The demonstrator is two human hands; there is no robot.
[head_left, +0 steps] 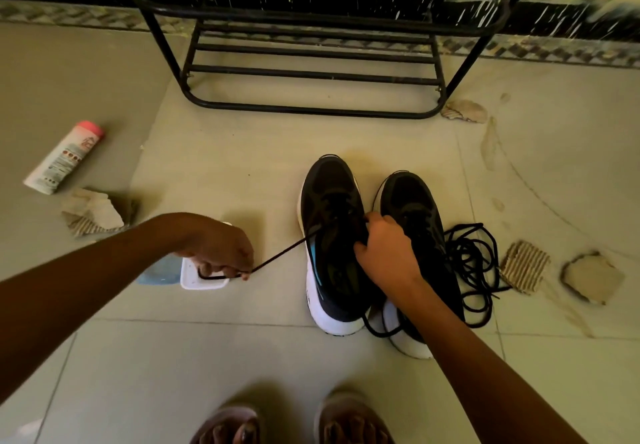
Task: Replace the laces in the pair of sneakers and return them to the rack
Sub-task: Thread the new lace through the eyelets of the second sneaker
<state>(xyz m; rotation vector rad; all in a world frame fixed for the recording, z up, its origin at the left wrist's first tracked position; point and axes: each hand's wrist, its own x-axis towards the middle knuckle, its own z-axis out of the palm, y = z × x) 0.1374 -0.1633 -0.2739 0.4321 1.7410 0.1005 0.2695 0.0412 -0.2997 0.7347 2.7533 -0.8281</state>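
Observation:
Two black sneakers with white soles stand side by side on the tiled floor, the left sneaker (pixel 329 208) and the right sneaker (pixel 412 201). My left hand (pixel 221 253) pinches a black lace (pixel 280 253) that runs taut from the left sneaker's eyelets out to the left. My right hand (pixel 384 253) grips the left sneaker at its tongue and collar. A loose pile of black laces (pixel 474 260) lies to the right of the right sneaker. The black metal shoe rack (pixel 311 73) stands behind the sneakers.
A small white container (pixel 202 281) with a blue lid sits under my left hand. A white tube with a pink cap (pixel 65 156) lies at far left. Cardboard scraps (pixel 524 267) and broken pieces (pixel 594 277) litter the floor. My feet in sandals (pixel 294 423) are at the bottom.

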